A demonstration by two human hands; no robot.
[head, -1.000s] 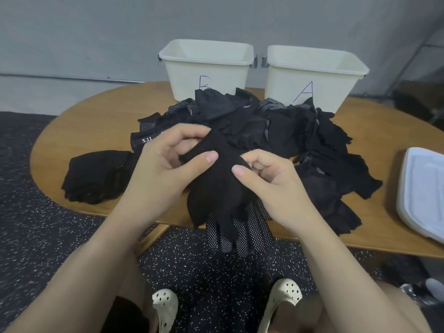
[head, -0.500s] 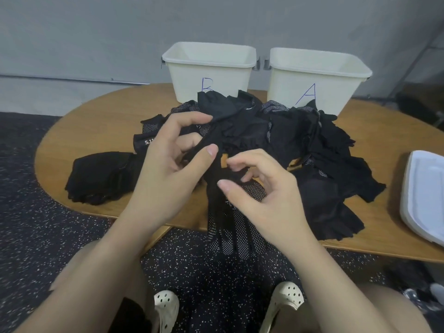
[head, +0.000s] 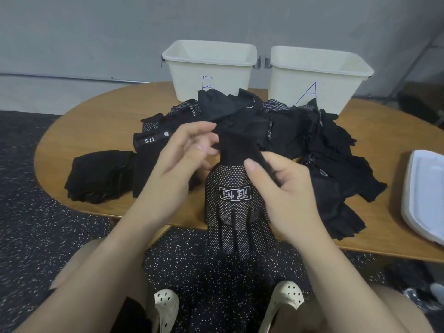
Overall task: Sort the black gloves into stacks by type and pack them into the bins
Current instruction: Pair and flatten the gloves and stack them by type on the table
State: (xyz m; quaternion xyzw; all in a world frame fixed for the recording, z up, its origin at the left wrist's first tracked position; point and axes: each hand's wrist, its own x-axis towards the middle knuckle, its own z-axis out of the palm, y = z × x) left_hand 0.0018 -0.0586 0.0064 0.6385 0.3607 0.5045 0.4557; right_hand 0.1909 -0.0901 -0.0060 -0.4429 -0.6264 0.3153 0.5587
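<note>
Dotted glove (head: 236, 203) is hanging cuff-up, fingers-down over the worktop (head: 101, 116) edge, between my hands. My right hand (head: 286, 191) is pinching the cuff; my left hand (head: 175, 162) is pinching its far edge. Sorted stack (head: 98, 176) is lying left, nearer my left hand.

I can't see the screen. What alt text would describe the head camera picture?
Two bare hands hold up a black dotted glove by its cuff, fingers hanging down: the left hand pinches the cuff's top, the right hand its side. Behind it a pile of black gloves covers a wooden table, with two cream bins, B and A, at the back.
</note>
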